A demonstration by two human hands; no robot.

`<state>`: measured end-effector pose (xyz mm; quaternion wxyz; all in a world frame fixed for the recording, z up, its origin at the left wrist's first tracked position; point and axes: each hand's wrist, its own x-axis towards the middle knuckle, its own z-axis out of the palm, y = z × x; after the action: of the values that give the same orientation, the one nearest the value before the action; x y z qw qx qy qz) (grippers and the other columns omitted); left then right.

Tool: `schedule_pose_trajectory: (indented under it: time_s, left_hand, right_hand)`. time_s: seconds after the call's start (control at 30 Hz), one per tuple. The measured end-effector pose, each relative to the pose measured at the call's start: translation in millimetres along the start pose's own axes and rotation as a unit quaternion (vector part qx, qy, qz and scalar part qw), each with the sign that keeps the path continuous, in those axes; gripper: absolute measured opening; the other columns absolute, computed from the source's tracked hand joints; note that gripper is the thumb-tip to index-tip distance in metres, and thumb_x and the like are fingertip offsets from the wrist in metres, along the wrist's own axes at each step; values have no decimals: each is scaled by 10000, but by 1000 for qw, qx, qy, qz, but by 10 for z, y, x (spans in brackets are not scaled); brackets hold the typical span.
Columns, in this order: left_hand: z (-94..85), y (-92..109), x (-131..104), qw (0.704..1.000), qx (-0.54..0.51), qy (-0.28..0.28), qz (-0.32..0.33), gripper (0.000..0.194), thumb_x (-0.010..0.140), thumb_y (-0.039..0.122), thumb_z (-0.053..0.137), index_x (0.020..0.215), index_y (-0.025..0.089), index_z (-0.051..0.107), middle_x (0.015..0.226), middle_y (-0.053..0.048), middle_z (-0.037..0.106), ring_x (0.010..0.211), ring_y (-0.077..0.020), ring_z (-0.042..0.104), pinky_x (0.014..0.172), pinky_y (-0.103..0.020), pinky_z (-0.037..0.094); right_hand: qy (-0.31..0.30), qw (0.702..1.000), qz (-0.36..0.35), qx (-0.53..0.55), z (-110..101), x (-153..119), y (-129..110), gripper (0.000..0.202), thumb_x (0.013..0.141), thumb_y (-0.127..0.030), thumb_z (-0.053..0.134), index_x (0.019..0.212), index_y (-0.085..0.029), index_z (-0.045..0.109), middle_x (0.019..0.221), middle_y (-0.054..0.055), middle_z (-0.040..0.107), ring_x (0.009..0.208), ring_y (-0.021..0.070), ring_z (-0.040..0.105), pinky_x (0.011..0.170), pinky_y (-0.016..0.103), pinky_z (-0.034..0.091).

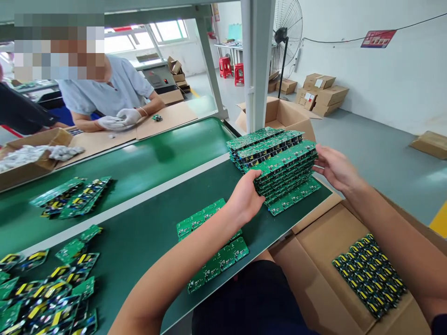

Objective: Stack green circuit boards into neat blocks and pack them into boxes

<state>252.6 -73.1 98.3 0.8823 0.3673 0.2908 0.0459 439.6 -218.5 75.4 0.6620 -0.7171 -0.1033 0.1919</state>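
Observation:
Several layers of green circuit boards form a tall stack [286, 163] at the right end of the green work surface. My left hand [246, 195] grips the near left edge of this stack, thumb on top. At its right end, my right hand [337, 170] has its fingers bent against the board edges. One board [295, 195] lies under the front of the stack, flat on the surface. More green boards [226, 256] lie flat beside my left forearm, which partly hides them.
Loose boards with yellow parts [52, 298] are heaped at the lower left. Other boards [78, 195] lie on the green belt [167, 149]. An open carton [314, 260] at lower right holds boards. Across the belt sits a person [118, 88] in white gloves. A metal post [256, 65] rises behind the stack.

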Motion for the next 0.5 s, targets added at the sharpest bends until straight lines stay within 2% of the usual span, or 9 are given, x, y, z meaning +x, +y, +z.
schedule_pose_trajectory:
  time_s: [0.07,0.17,0.37,0.5]
  left_hand:
    - [17,-13,-21,1000,13,21,0,132,826,272,461,836,209,577,1063,-53,718,1158,-222,593,1176,-459,287]
    - [50,-36,-49,999,27,40,5,117,829,266,465,847,219,571,1138,-39,702,1239,-215,545,1212,-451,221]
    - [87,-85,-88,997,43,57,20,91,816,263,494,872,231,558,1299,-21,634,1387,-223,410,1240,-464,125]
    - [40,-120,-86,995,75,57,44,254,772,321,571,1016,249,566,1481,-16,482,1486,-254,237,1241,-481,127]
  right_hand:
    - [2,1000,-20,7,-25,3,46,383,717,-606,725,805,-260,587,939,6,650,869,171,606,764,313,534]
    - [0,999,-35,5,-53,10,98,424,677,-637,730,800,-265,566,967,13,659,911,203,619,788,357,550]
    - [-13,999,-44,9,-80,-5,168,344,699,-561,681,815,-271,537,970,22,685,950,235,636,772,383,554]
    - [0,999,-38,33,-54,-51,185,302,698,-520,662,837,-281,540,994,23,681,993,246,626,779,382,548]
